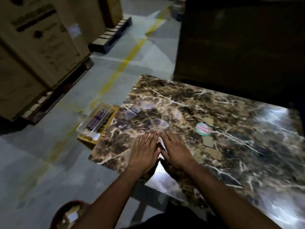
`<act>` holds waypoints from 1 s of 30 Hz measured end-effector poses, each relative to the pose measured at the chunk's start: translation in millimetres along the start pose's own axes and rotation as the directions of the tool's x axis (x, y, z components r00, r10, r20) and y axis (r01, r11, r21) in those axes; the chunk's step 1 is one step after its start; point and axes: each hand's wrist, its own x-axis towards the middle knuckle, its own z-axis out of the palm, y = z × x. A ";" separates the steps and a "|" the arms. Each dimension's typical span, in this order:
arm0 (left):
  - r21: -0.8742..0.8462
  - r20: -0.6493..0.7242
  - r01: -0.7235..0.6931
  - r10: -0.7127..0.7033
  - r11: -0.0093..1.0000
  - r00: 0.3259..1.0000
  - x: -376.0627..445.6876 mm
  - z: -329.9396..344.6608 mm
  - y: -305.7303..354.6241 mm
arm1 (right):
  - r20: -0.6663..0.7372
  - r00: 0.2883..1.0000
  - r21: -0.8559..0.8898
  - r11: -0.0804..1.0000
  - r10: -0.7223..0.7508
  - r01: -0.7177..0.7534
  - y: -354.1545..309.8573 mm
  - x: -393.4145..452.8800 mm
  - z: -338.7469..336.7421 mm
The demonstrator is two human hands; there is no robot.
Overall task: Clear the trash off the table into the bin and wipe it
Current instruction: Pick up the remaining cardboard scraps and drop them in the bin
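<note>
Both my hands lie flat and side by side on the dark marble table [231,113]. My left hand [145,151] and my right hand [175,149] have straight fingers, and a white piece of paper [160,142] shows in the gap between them, pressed under them. To the right of my right hand lie a round white and pink lid or sticker [203,129] and several torn cardboard scraps [208,141]. Clear plastic wrappers [132,113] lie on the table beyond my hands. A red-rimmed bin [66,214] with trash inside stands on the floor at the bottom left.
A yellow box with a clear plastic package [97,123] sits on the floor at the table's left edge. Large cardboard boxes on pallets [41,47] stand at the left. Dark furniture [239,47] rises behind the table. Yellow tape [125,60] runs along the grey floor.
</note>
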 end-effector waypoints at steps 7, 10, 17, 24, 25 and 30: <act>0.020 0.317 -0.085 0.074 0.996 0.946 32.7 26.5 11.9 | 0.042 0.870 0.019 0.870 0.491 -0.492 81.8 -49.5 -5.6; 0.035 0.298 -0.122 0.107 0.992 0.949 34.1 43.5 9.6 | -0.022 0.704 0.086 0.703 0.709 -0.706 99.8 -70.7 2.0; -0.123 0.242 -0.350 0.370 0.929 0.897 64.2 52.6 42.2 | -0.048 0.561 0.457 0.517 0.827 -0.723 105.0 -55.6 19.9; -0.256 0.174 -0.332 0.381 0.908 0.908 114.8 50.3 74.6 | -0.185 0.688 0.557 0.652 0.701 -0.515 97.6 -21.5 -3.8; -0.255 0.174 -0.320 0.368 0.913 0.913 122.9 49.0 74.5 | -0.193 0.698 0.565 0.660 0.690 -0.496 105.6 -19.7 -11.8; -0.267 0.210 -0.253 0.313 0.930 0.926 155.7 49.4 74.5 | -0.197 0.720 0.412 0.722 0.666 -0.555 178.8 1.1 -40.0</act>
